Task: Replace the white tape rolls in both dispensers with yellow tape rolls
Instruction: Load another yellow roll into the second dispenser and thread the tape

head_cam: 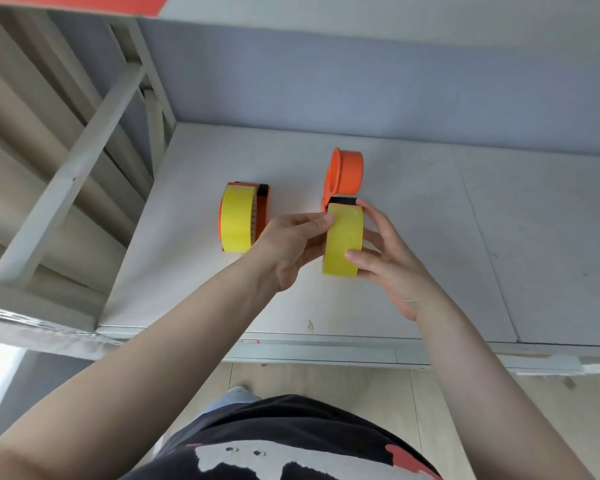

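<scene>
A yellow tape roll [342,240] stands on edge at the middle of the white shelf [430,237]. My left hand [291,242] pinches its left side and top edge. My right hand [385,258] holds its right side, thumb on the front face. Just behind the roll an orange dispenser [343,176] stands open, its round hub sticking out to the right and a black strip at its base. To the left a second orange dispenser [261,206] holds another yellow tape roll [237,221]. No white roll is in view.
A grey back wall [361,81] closes the shelf behind. White metal shelf struts [73,174] slope at the left. The shelf's front edge [326,344] runs below my wrists, with pale wood floor underneath.
</scene>
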Tool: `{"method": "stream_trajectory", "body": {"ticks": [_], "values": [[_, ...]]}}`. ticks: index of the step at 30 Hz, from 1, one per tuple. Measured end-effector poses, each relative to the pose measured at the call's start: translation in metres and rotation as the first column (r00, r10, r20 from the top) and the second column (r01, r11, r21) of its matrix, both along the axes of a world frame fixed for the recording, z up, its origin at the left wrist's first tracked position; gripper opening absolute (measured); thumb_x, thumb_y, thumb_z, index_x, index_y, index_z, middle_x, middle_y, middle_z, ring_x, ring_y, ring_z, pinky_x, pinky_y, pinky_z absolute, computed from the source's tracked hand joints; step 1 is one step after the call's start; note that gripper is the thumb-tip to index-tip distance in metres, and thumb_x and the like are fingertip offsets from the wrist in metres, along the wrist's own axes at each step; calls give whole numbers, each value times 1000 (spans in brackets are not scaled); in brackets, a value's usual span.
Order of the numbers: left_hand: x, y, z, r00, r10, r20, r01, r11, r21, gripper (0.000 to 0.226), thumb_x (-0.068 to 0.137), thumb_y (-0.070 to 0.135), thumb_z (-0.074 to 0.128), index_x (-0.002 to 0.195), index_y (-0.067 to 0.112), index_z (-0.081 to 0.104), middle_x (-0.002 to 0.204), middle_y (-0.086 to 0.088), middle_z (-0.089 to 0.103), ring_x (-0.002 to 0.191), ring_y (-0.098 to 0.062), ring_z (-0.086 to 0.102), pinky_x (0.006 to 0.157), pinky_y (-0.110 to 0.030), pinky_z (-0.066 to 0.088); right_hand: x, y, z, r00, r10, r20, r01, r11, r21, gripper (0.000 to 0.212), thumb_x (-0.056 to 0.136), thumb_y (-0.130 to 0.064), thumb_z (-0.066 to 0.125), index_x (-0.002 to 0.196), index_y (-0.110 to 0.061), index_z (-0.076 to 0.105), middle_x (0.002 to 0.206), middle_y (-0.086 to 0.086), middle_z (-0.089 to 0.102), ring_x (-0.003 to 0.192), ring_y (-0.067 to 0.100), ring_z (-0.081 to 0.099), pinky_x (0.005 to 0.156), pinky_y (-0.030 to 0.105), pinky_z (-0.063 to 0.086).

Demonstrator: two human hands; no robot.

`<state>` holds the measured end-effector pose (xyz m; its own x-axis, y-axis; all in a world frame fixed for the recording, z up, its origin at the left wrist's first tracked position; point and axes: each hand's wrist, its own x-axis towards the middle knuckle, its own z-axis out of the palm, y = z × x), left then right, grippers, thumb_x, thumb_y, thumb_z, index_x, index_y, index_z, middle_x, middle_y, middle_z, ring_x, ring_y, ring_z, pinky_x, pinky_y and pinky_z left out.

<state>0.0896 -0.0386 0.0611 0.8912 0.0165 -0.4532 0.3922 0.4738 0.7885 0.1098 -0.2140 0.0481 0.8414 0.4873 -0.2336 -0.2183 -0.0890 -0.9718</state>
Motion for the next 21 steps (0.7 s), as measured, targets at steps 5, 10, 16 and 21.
{"method": "stream_trajectory", "body": {"ticks": [5,10,16,21], "values": [[8,-7,0,999,-34,-37,34,999,-4,28,89,12,62,112,-5,64,101,-16,71,83,-20,70,80,-26,59,7,-4,3,999,-33,-18,32,998,-62,55,80,-40,64,131,-51,43,129,1,62,116,24,62,99,55,47],[11,-10,-2,998,-65,-25,65,998,0,35,88,12,63,118,-6,62,110,-20,70,88,-22,70,77,-25,59,12,-7,4,993,-98,-59,96,995,-27,45,83,-36,61,126,-42,50,120,5,67,109,23,65,91,56,53],[28,-13,1,999,10,35,-22,927,373,45,88,32,66,120,2,56,107,-10,64,95,-21,65,90,-34,55,34,-20,-2,944,-217,-250,222,975,-6,43,79,-47,61,121,-39,56,114,0,66,101,23,65,87,52,54],[67,-17,5,990,69,122,-120,863,490,45,94,38,54,129,10,53,121,-2,59,106,-12,53,90,-28,40,75,-29,-1,850,-349,-393,359,932,-53,44,84,-49,61,122,-29,54,120,20,62,101,36,66,81,51,56]]}}
